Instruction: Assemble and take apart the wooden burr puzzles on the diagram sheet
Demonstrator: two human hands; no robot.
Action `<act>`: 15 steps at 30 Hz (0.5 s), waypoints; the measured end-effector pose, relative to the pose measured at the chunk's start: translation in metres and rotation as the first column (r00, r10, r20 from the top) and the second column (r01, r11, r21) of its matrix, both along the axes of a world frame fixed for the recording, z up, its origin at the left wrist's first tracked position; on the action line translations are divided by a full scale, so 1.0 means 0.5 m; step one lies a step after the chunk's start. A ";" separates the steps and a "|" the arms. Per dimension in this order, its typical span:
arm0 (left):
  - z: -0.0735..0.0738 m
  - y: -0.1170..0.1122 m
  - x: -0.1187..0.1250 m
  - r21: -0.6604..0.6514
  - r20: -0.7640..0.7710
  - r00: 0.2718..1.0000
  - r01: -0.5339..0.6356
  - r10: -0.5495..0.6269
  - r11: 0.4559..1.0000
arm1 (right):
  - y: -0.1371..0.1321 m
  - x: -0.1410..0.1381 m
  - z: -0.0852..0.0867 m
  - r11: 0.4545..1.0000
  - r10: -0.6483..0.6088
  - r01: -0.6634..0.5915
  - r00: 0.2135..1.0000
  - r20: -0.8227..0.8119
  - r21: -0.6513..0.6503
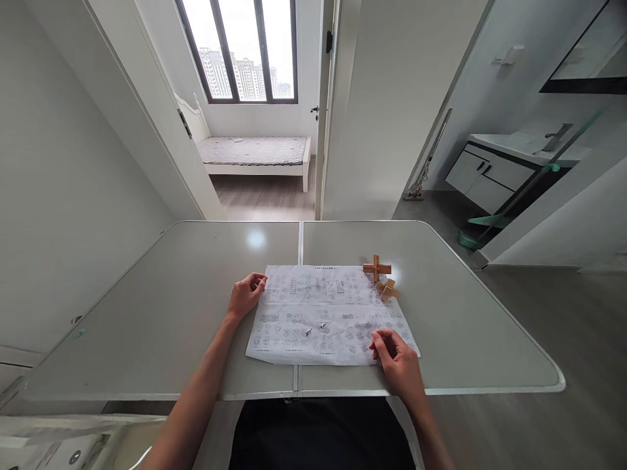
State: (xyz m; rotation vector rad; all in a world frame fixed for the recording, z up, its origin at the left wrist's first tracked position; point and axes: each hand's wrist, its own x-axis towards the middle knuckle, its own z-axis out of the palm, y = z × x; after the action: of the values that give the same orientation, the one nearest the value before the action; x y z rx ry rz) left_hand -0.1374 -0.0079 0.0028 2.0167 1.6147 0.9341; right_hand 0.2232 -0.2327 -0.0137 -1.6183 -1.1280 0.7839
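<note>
Just left of the frame's centre, the left hand (pixel 246 297) curls its fingers narrowly at a printed sheet's (pixel 333 313) edge; right of lower centre, the right hand (pixel 398 358) bends its own close to the thumb over the paper. Whether either pinches it, I cannot tell. Two wooden crosses (pixel 376 268) top the sheet's upper right corner, mid-table (pixel 480 352).

- Left forearm (pixel 204 367): bare, reaches forward, slanting inward from the person's left side.
- Left hand (pixel 245 297): fingers bent, fingertips directed inward.
- Right forearm (pixel 427 418): bare, slants inward from the right side.
- Right hand (pixel 398 358): fingers loosely curled, thumb close to forefinger.
- Hands well apart; left one farther forward.
</note>
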 end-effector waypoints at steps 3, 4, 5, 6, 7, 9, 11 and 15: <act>-0.001 0.000 -0.001 0.000 0.000 1.000 -0.001 0.001 1.000 | -0.001 0.000 0.002 1.000 0.000 0.000 1.000 -0.024 0.001; -0.002 0.000 -0.001 0.001 0.000 1.000 -0.002 0.002 1.000 | -0.001 0.000 0.006 1.000 0.004 -0.004 0.999 -0.036 0.002; -0.002 0.000 -0.001 0.001 0.001 1.000 -0.003 0.003 1.000 | 0.001 0.001 0.012 1.000 0.013 -0.013 0.999 -0.050 0.003; -0.003 0.000 -0.001 0.001 0.002 1.000 -0.002 0.002 1.000 | 0.005 0.001 0.018 1.000 0.024 -0.023 0.997 -0.071 0.007; -0.003 0.000 -0.001 0.001 0.004 1.000 -0.001 0.001 1.000 | 0.012 0.001 0.026 0.999 0.039 -0.038 0.994 -0.104 0.013; -0.003 0.000 -0.001 0.000 0.007 1.000 0.001 -0.001 1.000 | 0.032 0.000 0.042 0.997 0.069 -0.061 0.970 -0.232 0.043; -0.004 0.000 -0.001 -0.001 0.008 1.000 0.000 0.000 1.000 | 0.063 -0.003 0.054 0.993 0.110 -0.087 0.914 -0.391 0.076; -0.004 0.001 -0.001 0.000 0.009 1.000 -0.002 0.002 1.000 | 0.145 -0.012 0.058 0.991 0.131 -0.097 0.826 -0.548 0.091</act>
State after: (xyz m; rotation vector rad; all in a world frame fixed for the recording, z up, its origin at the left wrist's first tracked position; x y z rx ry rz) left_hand -0.1380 -0.0074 0.0006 2.0088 1.6123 0.9424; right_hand 0.2173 -0.1603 0.0151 -1.1604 -0.8149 1.1942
